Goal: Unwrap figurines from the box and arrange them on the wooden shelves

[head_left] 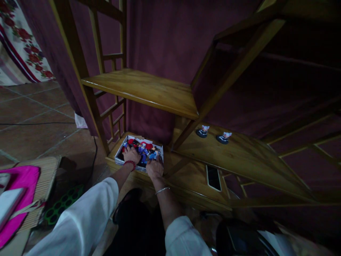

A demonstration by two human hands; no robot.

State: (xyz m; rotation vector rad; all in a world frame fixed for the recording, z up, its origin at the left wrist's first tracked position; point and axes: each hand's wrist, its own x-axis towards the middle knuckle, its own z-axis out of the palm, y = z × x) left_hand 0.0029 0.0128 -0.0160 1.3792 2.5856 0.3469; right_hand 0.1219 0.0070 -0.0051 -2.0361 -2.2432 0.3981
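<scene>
A shallow white cardboard box (119, 150) full of small colourful figurines (144, 147) sits on the low wooden shelf. My left hand (131, 154), with a red bead bracelet at the wrist, reaches over the box's left side. Its fingers lie stretched across the figurines there. At the box's front right is my right hand (155, 168), a thin silver bangle on its wrist. Its fingers are bent together beside a light-blue figurine (152, 155); what they hold is hidden. Two small figurines on dark round bases, a left one (202, 131) and a right one (223, 137), stand on the shelf to the right.
Above the box juts a wooden shelf board (144, 89), with a slanted post (226, 78) to its right. A phone-like dark panel with a white frame (213, 177) lies on the lower ledge. At left are a pink mat (26, 185) and a green holed rack (64, 204).
</scene>
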